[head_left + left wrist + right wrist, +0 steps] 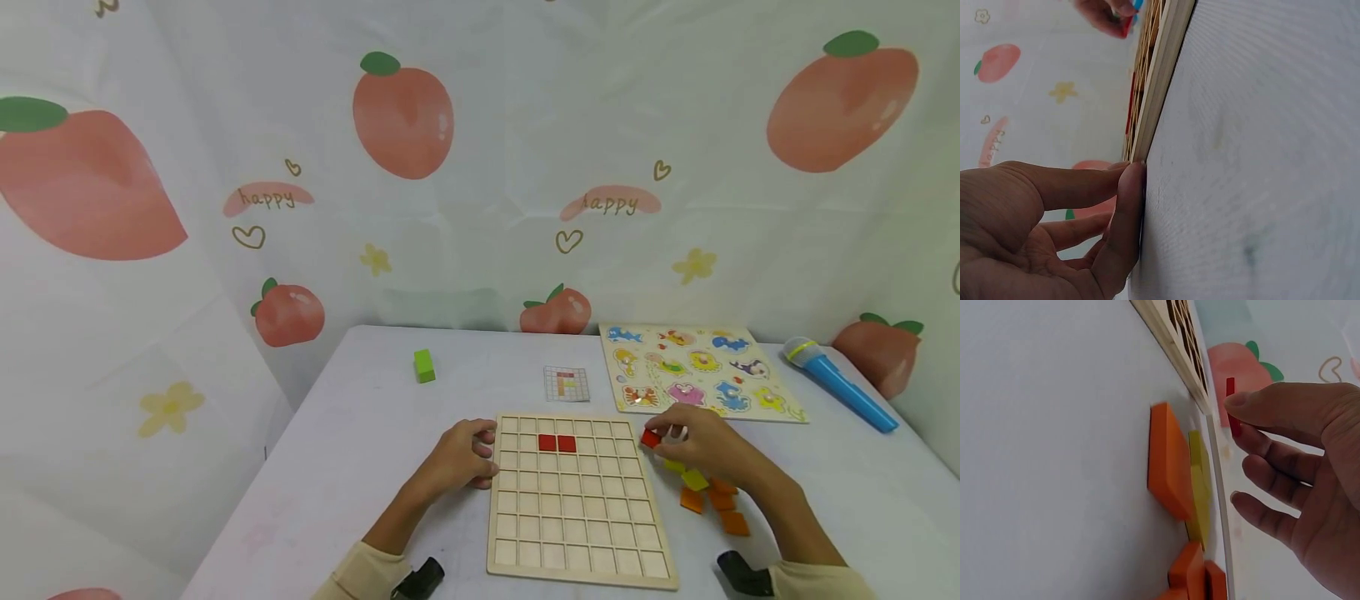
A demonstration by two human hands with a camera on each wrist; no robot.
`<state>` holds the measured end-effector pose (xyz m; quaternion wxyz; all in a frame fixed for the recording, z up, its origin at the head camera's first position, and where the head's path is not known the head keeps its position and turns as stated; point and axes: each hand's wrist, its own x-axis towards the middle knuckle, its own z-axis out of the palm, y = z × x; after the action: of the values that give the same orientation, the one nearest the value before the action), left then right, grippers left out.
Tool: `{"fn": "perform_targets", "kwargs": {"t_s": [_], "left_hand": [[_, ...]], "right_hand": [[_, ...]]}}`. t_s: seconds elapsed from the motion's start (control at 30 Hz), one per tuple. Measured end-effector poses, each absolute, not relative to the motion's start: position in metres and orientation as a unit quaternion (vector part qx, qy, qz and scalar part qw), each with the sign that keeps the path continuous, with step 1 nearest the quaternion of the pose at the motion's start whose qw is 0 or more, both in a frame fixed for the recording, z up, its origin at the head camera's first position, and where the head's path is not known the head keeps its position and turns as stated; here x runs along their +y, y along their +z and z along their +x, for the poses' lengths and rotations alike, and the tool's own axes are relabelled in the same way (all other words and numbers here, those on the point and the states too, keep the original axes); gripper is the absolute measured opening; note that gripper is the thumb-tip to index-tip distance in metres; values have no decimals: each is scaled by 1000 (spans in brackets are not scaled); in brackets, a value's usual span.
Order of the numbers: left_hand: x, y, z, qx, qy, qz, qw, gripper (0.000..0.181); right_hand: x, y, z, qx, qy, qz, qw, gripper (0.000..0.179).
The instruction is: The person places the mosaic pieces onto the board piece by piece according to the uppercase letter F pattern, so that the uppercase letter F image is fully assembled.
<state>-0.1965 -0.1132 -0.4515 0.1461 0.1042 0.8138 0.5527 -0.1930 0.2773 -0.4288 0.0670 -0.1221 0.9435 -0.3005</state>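
Note:
My left hand (453,457) holds the left edge of a wooden grid board (570,554), its thumb and fingertips against the rim in the left wrist view. Two red tiles (547,443) sit side by side in cells near the board's far end. Just off the board's right edge, my right hand (701,437) pinches another red square tile (1230,387) between thumb and finger, raised above the table. Below that hand lie yellow tiles (695,480) and several orange tiles (734,523), one of them an orange tile (1169,465) close to the right wrist camera.
A small pattern card (567,384) lies behind the board. Green blocks (424,366) stand at the back left. An animal puzzle board (682,367) and a blue toy microphone (843,383) lie at the back right. A printed cloth hangs behind the table.

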Motion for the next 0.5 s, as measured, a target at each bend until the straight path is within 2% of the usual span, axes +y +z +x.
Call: {"fn": "perform_targets", "kwargs": {"t_s": [0.5], "left_hand": [[-113,-450,-196,812,555,104,150,70]], "right_hand": [[251,-426,-199,933,-312,-168,65,37]]}}
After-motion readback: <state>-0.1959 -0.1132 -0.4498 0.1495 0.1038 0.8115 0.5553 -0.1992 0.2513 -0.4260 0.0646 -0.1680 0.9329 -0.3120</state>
